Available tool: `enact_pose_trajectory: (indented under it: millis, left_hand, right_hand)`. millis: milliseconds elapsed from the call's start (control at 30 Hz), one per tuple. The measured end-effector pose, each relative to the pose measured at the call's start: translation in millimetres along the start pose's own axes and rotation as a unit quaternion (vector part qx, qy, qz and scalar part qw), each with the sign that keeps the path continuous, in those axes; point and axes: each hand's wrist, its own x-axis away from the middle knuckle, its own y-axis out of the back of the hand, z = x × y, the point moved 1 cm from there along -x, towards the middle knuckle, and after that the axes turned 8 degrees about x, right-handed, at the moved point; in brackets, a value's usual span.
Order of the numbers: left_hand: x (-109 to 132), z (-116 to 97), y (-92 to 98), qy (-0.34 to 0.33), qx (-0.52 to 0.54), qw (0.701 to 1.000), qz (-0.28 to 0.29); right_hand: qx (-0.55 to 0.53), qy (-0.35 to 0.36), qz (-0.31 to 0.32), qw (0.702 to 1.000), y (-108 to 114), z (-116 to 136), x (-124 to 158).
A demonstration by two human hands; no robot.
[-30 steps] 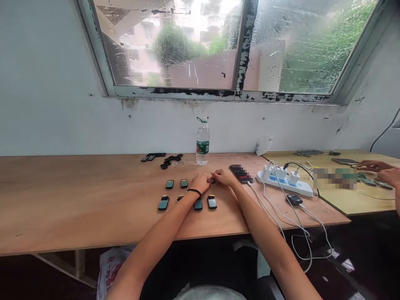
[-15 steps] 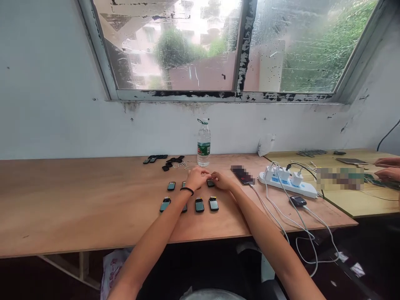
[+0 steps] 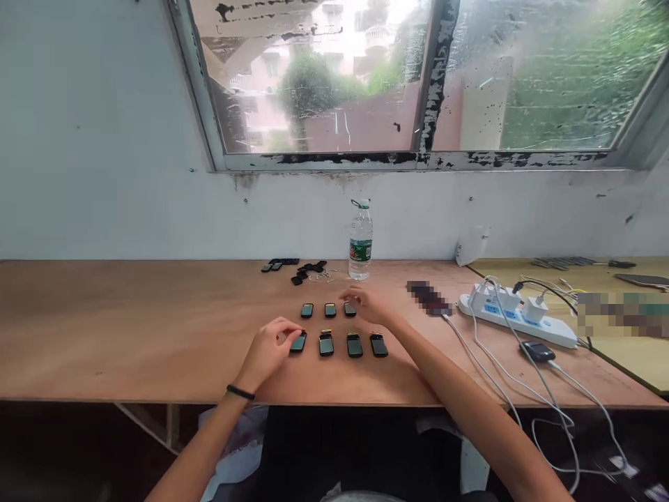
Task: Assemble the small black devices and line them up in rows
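Note:
Two rows of small black devices with grey screens stand on the wooden table (image 3: 157,328), several of them with a yellow tab at the top edge. At the left end of the front row, my left hand (image 3: 272,345) pinches the top edge of a small screen device (image 3: 298,342) between thumb and finger. My right hand (image 3: 364,305) is over the right end of the back row, its fingers loosely bent and apart beside another screen device (image 3: 350,309). The front row also has a device (image 3: 326,344) with a pale screen.
A water bottle (image 3: 360,240) stands behind the rows. Left of it lie black parts (image 3: 312,267) and small loose bits. On the right are a phone (image 3: 428,298), a white power strip (image 3: 515,322), a black charging device (image 3: 538,351) and trailing white cables (image 3: 486,376).
My left hand has moved from the back row, left and nearer to me, to the front-left device. My right hand stays near the back-right device. The view has turned left.

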Motion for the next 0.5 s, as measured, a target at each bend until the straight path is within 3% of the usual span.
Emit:
enact_pose_trajectory:
  millis: [133, 200, 333, 500]
  left_hand:
    - [23.9, 7.2, -8.1, 0.006, -0.069, 0.998, -0.010]
    - [29.1, 6.2, -14.7, 0.009, -0.114, 0.993, -0.021]
    - [31.8, 2.6, -24.9, 0.022, -0.166, 0.986, -0.024]
    - [31.1, 4.9, -27.1, 0.052, -0.157, 0.986, -0.002]
  right_hand:
    - [0.029, 0.111, 0.145, 0.983, -33.5, 56.7, -27.8]
    - [0.034, 0.132, 0.178, 0.975, -47.2, 72.8, -39.4]
    - [0.047, 0.143, 0.212, 0.966, -64.0, 81.8, -53.9]
    - [0.076, 0.144, 0.252, 0.954, -70.5, 78.7, -57.1]
